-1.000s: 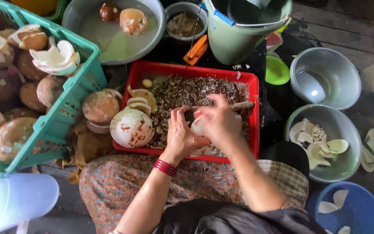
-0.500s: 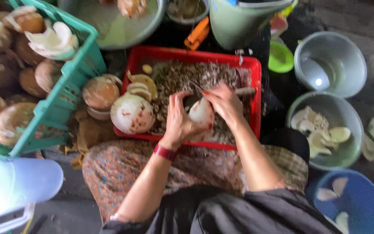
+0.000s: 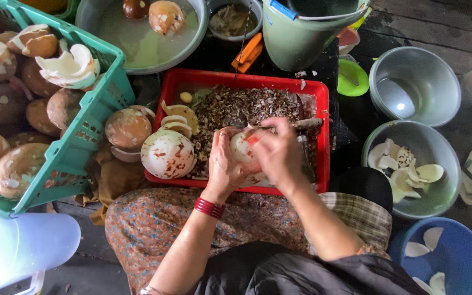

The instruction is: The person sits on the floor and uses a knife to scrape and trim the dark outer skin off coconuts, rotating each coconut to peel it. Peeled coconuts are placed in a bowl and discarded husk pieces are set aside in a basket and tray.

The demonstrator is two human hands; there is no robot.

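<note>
Item: pale peeled coconut piece (image 3: 243, 147), clamped in the grip of the left hand (image 3: 222, 161) over the near side of a red tray (image 3: 323, 136) of brown shavings. The right hand (image 3: 279, 153) is closed on a peeling tool (image 3: 301, 124) against it. Left: green crate (image 3: 77, 147) of husked coconuts; right: metal bowl (image 3: 443, 191) of white pieces.
</note>
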